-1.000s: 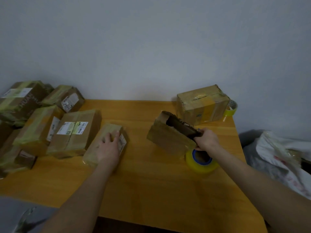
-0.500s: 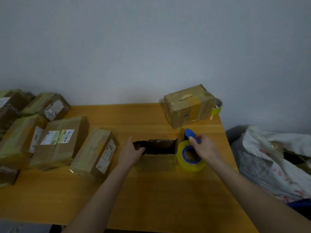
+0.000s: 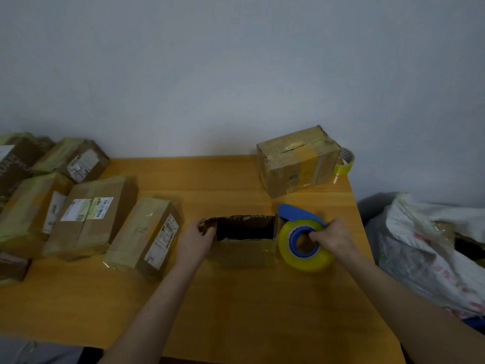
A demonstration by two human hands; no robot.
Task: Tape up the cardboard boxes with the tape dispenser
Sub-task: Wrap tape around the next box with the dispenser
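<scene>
An open cardboard box (image 3: 244, 248) stands on the wooden table (image 3: 210, 298) with its dark inside showing. My left hand (image 3: 195, 237) grips the box's left end, fingers curled over the rim. Right beside the box stands the tape dispenser (image 3: 304, 241), a yellow roll on a blue core with a blue blade guard on top. My right hand (image 3: 333, 236) grips it, fingers hooked into the blue core.
A taped box (image 3: 298, 160) sits at the back right with a small tape roll (image 3: 343, 161) behind it. Several taped, labelled boxes (image 3: 89, 216) crowd the table's left side. A white bag (image 3: 430, 253) lies to the right of the table.
My right hand has shifted from the dispenser's top into the blue core. My left hand now curls over the box's left end. The box stays upright on the table.
</scene>
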